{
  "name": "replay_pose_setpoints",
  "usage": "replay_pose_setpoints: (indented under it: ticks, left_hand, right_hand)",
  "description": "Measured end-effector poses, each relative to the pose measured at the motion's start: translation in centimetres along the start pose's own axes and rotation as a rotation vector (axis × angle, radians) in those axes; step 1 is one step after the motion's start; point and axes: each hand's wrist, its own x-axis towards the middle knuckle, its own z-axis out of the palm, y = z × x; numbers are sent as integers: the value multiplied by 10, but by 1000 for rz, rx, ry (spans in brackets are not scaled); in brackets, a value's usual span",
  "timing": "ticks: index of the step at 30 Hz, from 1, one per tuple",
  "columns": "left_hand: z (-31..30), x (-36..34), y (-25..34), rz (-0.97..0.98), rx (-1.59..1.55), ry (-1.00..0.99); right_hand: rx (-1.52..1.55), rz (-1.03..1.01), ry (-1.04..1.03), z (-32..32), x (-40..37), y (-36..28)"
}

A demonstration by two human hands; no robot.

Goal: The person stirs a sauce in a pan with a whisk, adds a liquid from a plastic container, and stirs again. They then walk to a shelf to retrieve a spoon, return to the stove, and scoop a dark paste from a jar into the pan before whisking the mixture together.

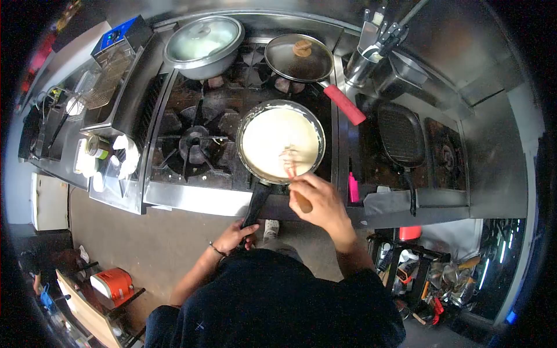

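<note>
On the front right burner sits a frying pan (pixel 241 152) filled with a smooth, pale cream sauce (pixel 277 134). My left hand (pixel 235 235) is closed around the pan's black handle (pixel 257 203), near its end. In my right hand (pixel 318 199) is a whisk (pixel 290 165), gripped by its wooden handle, with its wires dipped in the sauce near the pan's front right side. The whisk's head is blurred. Streaks of sauce cling to the pan's inner wall.
Behind stand a lidded metal bowl (pixel 204 69) and a glass-lidded pan (pixel 313 74) with a red handle sleeve (pixel 344 105). At the right are a grill pan (pixel 400 134), a pink-handled tool (pixel 353 188) and a knife holder (pixel 360 68). A fryer basket (pixel 108 81) sits left.
</note>
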Motion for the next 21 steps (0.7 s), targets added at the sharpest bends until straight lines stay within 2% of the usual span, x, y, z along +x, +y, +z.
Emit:
replay_pose_setpoints:
  ticks: [2, 3, 5, 6, 9, 11, 12, 13, 15, 16, 19, 20, 21]
  left_hand:
    - [0, -1, -1, -23, -22, -3]
    - [1, 0, -1, -23, -25, 3]
    - [1, 2, 1, -14, -24, 9]
    - [1, 2, -1, -13, -5, 23]
    - [-4, 4, -10, -12, 21, 25]
    - [-8, 6, -15, -7, 29, 7]
    - [-8, 6, -16, -14, 5, 0]
    - [-8, 8, -15, -19, -20, -9]
    - [-2, 3, -7, -18, -49, -10]
    - [0, 2, -4, -18, -78, -10]
    - [1, 1, -4, -11, -37, 8]
    - [1, 1, -6, -14, -36, 8]
    - [0, 2, -7, -21, -24, 17]
  right_hand:
    - [144, -12, -2, 9, 5, 2]
    - [103, 33, 25, 23, 5, 18]
    - [-173, 59, 23, 17, 10, 20]
    - [-173, 55, 21, 13, 10, 16]
    - [-24, 47, -103, 7, 13, 0]
    - [67, 60, 0, 21, 22, 13]
    - [-78, 77, 58, 25, 20, 21]
    - [-79, 77, 60, 19, 19, 18]
    - [-106, 122, -136, 2, 15, 2]
    - [0, 16, -92, 1, 15, -3]
    - [91, 15, -3, 29, 28, 10]
    - [-104, 65, -20, 29, 30, 10]
    - [-104, 64, -18, 24, 28, 7]
